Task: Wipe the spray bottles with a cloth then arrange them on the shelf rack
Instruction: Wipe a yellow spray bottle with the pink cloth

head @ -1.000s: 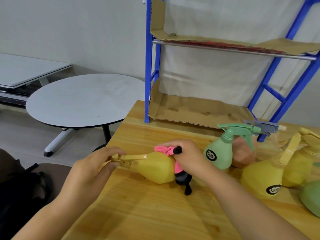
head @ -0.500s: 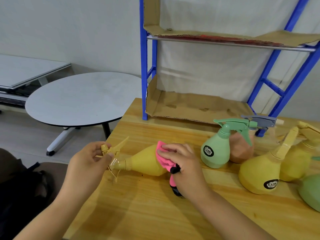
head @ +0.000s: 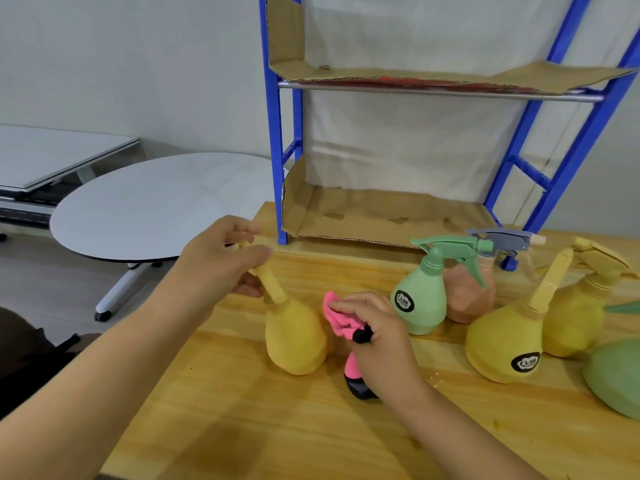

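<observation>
Two hands on it: my left hand (head: 218,261) pinches the neck of the yellow bottle (head: 294,337), tilted on the desk (head: 277,427) at 12 o'clock; my right hand (head: 381,337) grips the pink cloth (head: 337,318) at its 3 o'clock side. I'd rotate it slowly, wiping all round

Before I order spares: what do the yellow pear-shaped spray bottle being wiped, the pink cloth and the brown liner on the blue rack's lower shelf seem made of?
Yellow spray bottle: probably matte plastic; even opaque colour, moulded neck. Pink cloth: soft fuzzy fabric, perhaps fleece or knit; it bunches in folds. Brown liner: corrugated cardboard, dull finish; fluted cut edge, creased upturned side.
</observation>
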Demonstrator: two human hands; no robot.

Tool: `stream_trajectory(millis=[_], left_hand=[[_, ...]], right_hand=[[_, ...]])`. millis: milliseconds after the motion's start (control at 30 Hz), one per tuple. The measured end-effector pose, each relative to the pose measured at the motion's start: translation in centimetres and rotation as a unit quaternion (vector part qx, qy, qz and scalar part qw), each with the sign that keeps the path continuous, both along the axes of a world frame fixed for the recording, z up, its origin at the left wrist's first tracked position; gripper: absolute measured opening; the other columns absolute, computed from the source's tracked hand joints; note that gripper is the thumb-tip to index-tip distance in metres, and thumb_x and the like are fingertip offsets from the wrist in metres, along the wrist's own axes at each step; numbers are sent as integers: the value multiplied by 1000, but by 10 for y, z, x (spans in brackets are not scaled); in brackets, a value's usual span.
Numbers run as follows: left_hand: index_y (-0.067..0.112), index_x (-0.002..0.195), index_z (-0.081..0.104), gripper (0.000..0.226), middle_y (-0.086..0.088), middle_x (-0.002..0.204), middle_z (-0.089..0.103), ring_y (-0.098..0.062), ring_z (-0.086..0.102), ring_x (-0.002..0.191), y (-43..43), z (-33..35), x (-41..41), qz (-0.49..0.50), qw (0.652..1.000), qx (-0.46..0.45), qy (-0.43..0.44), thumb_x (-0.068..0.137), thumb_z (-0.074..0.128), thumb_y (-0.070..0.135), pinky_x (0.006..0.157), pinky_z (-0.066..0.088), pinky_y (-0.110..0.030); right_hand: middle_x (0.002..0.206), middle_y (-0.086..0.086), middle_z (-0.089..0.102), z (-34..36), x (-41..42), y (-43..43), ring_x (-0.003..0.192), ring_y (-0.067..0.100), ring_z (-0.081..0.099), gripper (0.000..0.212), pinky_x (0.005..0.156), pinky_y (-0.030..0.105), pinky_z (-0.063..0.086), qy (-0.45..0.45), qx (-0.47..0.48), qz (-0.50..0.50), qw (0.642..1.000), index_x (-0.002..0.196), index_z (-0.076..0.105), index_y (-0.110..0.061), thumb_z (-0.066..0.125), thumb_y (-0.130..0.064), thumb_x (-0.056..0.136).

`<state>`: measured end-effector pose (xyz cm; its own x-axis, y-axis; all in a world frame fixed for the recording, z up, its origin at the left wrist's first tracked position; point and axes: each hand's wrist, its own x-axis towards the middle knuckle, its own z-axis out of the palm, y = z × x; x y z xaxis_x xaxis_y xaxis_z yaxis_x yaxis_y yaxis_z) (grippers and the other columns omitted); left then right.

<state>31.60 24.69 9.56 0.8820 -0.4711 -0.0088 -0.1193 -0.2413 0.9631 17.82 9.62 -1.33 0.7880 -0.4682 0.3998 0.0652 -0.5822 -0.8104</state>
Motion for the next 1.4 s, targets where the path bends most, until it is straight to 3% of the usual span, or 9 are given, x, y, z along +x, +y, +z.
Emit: stream_trajectory(millis=[233,333,467,567,633,733,900,1067,1400], left_hand=[[18,89,65,12,-4,82,67,-14,68,60,-29,10,-13,-72,986,94,-117,85,64,29,61,60,-30],[27,94,64,16,2,92,64,-14,65,73,-28,5,-10,-78,962,157,-207,87,56,39,69,56,-34],[33,112,63,30,9,119,58,-18,44,113,-21,7,-11,-106,842,203,-489,84,53,32,91,37,-31],[35,112,63,49,17,118,60,-14,31,132,-18,9,-11,-257,762,243,-543,68,48,20,111,22,-39],[34,111,65,45,17,110,64,-10,33,133,-20,4,-9,-296,719,289,-559,69,60,20,115,10,-33],[29,94,70,39,10,90,69,-18,59,109,-19,-3,1,-286,665,311,-616,59,86,22,105,30,-33],[40,90,61,25,17,89,65,0,48,93,12,-11,25,-280,782,233,-506,70,70,28,94,30,-12],[52,97,60,47,36,109,58,6,53,101,45,-25,34,-199,892,191,-358,75,75,13,87,41,-13],[44,85,71,32,24,95,68,9,57,94,62,-41,33,-119,949,182,-229,79,71,12,84,45,-18]], right_hand=[[104,-23,58,-3,-15,-12,107,2,51,66,90,13,41,-9,20,-19,1000,98,67,-41,60,19,73],[105,-24,58,-3,-21,-17,107,2,52,71,91,15,42,-12,32,-20,999,95,65,-47,59,21,72],[106,-24,58,-4,-23,-22,106,0,52,71,89,11,41,-16,40,-22,999,92,66,-48,60,20,72],[107,-24,58,-4,-23,-23,106,0,54,71,89,12,41,-14,41,-20,999,97,64,-47,60,19,73],[106,-25,58,-5,-23,-24,107,0,53,70,91,12,41,-3,45,-17,999,102,64,-45,60,19,74],[104,-26,58,-5,-23,-23,107,-6,51,69,90,8,39,11,51,-17,998,104,62,-45,59,17,75],[103,-25,56,-4,-22,-23,105,-11,49,59,88,4,37,31,50,-10,998,112,64,-33,58,15,78],[106,-23,56,-1,-1,-19,106,-6,51,57,94,14,42,51,23,8,998,112,66,-31,56,14,79],[111,-22,58,7,47,5,115,6,48,52,102,28,39,87,44,75,992,114,65,-30,50,11,85]])
